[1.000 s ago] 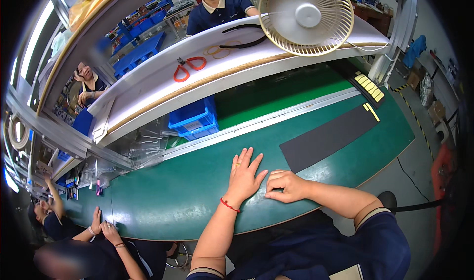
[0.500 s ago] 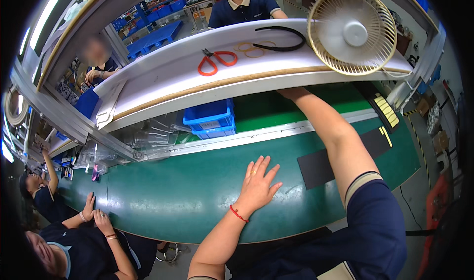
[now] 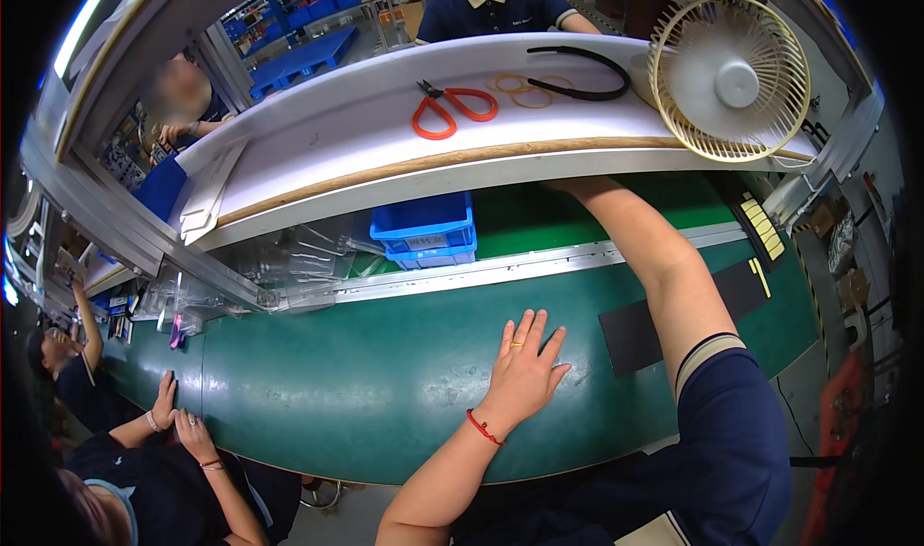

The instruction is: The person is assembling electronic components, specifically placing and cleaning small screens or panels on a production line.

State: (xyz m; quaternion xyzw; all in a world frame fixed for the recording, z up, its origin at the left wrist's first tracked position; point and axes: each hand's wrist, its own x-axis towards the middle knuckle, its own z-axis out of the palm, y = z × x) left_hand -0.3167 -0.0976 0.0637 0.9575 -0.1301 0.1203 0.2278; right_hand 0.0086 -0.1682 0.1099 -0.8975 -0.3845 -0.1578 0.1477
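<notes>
My left hand (image 3: 525, 378) lies palm down on the green tabletop (image 3: 318, 382), fingers spread, with nothing in it. A ring and a red cord bracelet show on that hand and wrist. My right arm reaches forward over a flat black strip (image 3: 632, 339) on the table. Under the raised white shelf (image 3: 337, 147), my right hand (image 3: 577, 186) goes out of sight; its fingers are hidden, so what it touches cannot be seen. Left of that hand, stacked blue bins (image 3: 423, 235) stand beneath the shelf.
On the shelf are red-handled cutters (image 3: 452, 110), rubber bands (image 3: 527, 90), a black band (image 3: 602, 72) and a fan (image 3: 736, 84). Clear plastic pieces (image 3: 298, 253) lie left of the bins. A black piece with pale yellow pads (image 3: 760, 227) sits right. Co-workers are left and across.
The view has shifted slightly, so the shelf, bins and black strip appear further right. My left hand stays spread on the table, and my right arm still reaches under the shelf.
</notes>
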